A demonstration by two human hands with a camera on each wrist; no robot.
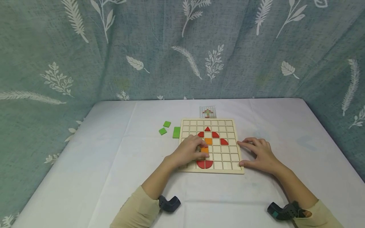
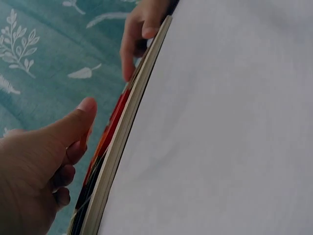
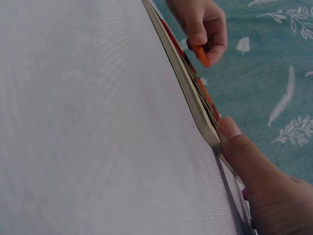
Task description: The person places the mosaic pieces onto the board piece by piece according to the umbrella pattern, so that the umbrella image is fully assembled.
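Observation:
A wooden grid board (image 1: 226, 157) lies on the table. Over its lower left part, my left hand (image 1: 188, 149) pinches an orange square tile (image 1: 204, 151) between thumb and fingers; the tile shows tilted in the right wrist view (image 3: 201, 56). Another orange square (image 1: 208, 141) lies in the grid just above. Around it are a red triangle (image 1: 207, 129) and several red quarter-circle pieces (image 1: 224, 142), two of them side by side near the bottom (image 1: 209, 164). My right hand (image 1: 260, 155) touches the board's right edge with thumb and fingertips. The left hand hides some cells.
Two small green squares (image 1: 167, 124) lie left of the board, and a larger green piece (image 1: 176, 132) sits against its left edge. A small pattern card (image 1: 207, 112) lies behind the board. White cloth (image 1: 128, 167) covers the table; a leaf-patterned curtain (image 1: 159, 63) hangs behind.

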